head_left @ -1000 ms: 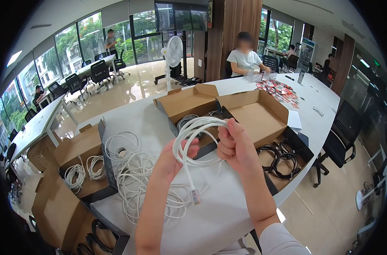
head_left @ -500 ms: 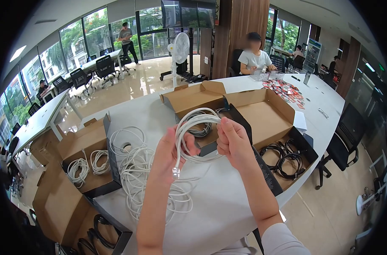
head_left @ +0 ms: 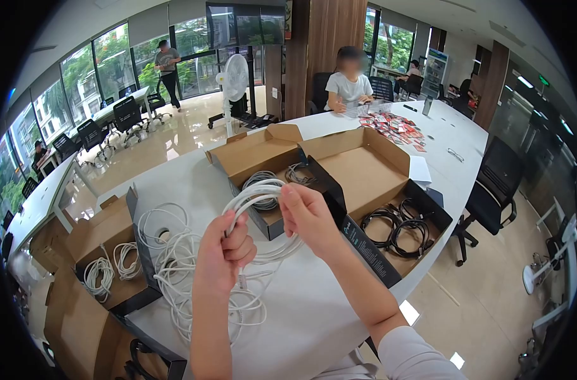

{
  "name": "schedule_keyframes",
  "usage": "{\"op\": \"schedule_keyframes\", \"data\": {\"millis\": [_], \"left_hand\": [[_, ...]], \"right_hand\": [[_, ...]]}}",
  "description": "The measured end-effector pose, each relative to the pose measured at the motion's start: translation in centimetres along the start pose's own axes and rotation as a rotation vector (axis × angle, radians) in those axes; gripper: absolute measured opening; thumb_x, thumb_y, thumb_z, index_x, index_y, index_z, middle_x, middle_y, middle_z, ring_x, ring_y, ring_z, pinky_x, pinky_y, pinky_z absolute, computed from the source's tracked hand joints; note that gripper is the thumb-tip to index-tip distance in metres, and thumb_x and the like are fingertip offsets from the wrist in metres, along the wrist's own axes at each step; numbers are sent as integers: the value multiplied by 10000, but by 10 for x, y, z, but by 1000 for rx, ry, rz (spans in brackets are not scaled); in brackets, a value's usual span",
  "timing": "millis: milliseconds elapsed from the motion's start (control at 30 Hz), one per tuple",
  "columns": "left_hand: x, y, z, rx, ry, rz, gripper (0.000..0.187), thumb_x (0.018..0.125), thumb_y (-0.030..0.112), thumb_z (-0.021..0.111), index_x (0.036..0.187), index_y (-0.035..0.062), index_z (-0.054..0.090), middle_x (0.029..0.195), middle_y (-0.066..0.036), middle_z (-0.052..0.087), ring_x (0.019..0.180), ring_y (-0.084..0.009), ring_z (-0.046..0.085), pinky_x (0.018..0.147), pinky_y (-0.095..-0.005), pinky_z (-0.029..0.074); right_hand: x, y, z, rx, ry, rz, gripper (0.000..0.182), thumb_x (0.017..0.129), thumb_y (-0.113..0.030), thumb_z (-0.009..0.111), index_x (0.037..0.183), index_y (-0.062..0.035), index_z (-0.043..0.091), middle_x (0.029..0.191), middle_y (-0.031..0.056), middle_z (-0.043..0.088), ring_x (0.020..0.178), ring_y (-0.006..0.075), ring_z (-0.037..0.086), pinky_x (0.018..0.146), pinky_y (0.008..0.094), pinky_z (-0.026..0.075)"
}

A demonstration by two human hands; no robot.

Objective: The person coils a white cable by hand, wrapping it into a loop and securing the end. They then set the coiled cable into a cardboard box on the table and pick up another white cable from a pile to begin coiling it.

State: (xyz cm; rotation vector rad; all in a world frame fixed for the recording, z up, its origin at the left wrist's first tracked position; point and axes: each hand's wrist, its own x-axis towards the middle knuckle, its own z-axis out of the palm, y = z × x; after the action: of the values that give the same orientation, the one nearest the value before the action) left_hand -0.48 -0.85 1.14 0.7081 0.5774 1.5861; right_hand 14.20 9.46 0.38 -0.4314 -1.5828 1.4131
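A looped white cable is held up above the table between my two hands. My left hand is closed around the loops on one side. On the other side, my right hand grips the bundle between thumb and fingers, and the lower loops hang below it. Beneath and to the left lies a loose tangle of white cable on the white table. Just beyond my hands, an open box contains coils of grey cable.
An open box at right contains black cables. At left another box has white coils; black cable shows in a lower-left box. A person sits across the table near red packets. A black chair stands right.
My left fingers have closed around the loops, where they were more open before. The cable end that hung by my left wrist is no longer there. The view has turned slightly right.
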Motion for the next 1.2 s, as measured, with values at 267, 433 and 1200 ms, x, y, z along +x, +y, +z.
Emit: {"op": "schedule_keyframes", "data": {"millis": [267, 433, 1200], "left_hand": [[-5, 12, -1, 11, -5, -75, 308, 920, 312, 412, 674, 126, 408, 473, 73, 191, 389, -80, 180, 406, -271, 207], [-7, 15, 0, 53, 28, -98, 339, 945, 347, 413, 688, 126, 403, 485, 76, 196, 394, -69, 177, 404, -265, 194], [-1, -5, 11, 282, 165, 70, 411, 974, 421, 486, 801, 51, 530, 525, 78, 212, 435, -58, 203, 439, -242, 200]], "right_hand": [[0, -6, 3, -884, 241, -661, 251, 946, -229, 527, 1051, -1, 530, 1036, 158, 550, 928, 309, 500, 830, 377, 383], [3, -5, -5, -544, -108, -485, 383, 930, -206, 583, 1241, -13, 471, 1185, 186, 514, 1034, 236, 516, 943, 350, 395], [-5, -22, -11, 334, -278, 403, 500, 1000, -472, 402, 648, -118, 405, 505, -95, 223, 422, 51, 183, 418, 239, 171]]}}
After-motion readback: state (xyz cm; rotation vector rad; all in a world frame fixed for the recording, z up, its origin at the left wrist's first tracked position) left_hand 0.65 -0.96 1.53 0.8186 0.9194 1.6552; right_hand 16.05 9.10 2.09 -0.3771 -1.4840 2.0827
